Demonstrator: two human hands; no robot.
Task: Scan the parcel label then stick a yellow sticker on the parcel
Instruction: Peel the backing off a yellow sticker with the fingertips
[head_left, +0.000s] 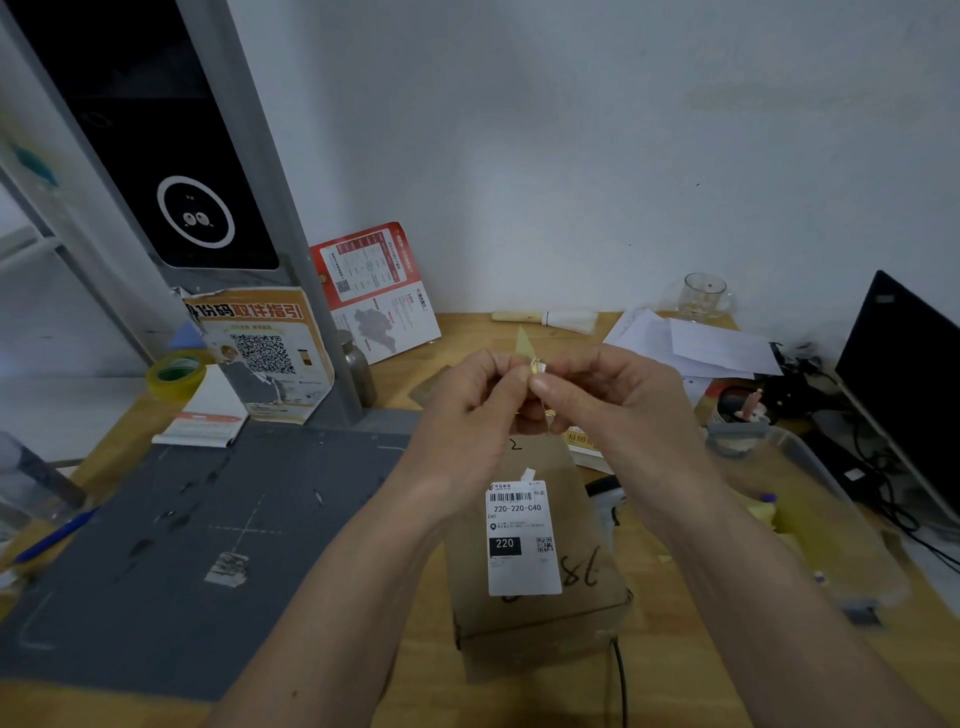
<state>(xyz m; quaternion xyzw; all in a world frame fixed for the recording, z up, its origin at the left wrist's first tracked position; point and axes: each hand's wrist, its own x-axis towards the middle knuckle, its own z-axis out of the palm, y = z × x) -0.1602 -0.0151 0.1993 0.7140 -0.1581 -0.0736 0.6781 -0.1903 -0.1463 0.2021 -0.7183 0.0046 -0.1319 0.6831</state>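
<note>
A brown cardboard parcel (587, 561) lies flat on the wooden desk in front of me. Its white shipping label (522, 540) faces up, with a barcode, "220-220-C40" and a QR code. Both hands are raised above the parcel's far end. My left hand (467, 410) and my right hand (618, 400) meet at the fingertips and pinch a small pale yellow sticker (525, 345) between them. One pointed corner of the sticker sticks up above the fingers. The rest of it is hidden by my fingers.
A dark grey scanning mat (171, 551) covers the desk's left side under a scanner stand (291, 291). A yellow tape roll (176, 371), a notepad, a blue pen (52, 538) lie left. A clear tray (810, 499), a glass cup (704, 296), loose papers and a black monitor (904, 384) sit right.
</note>
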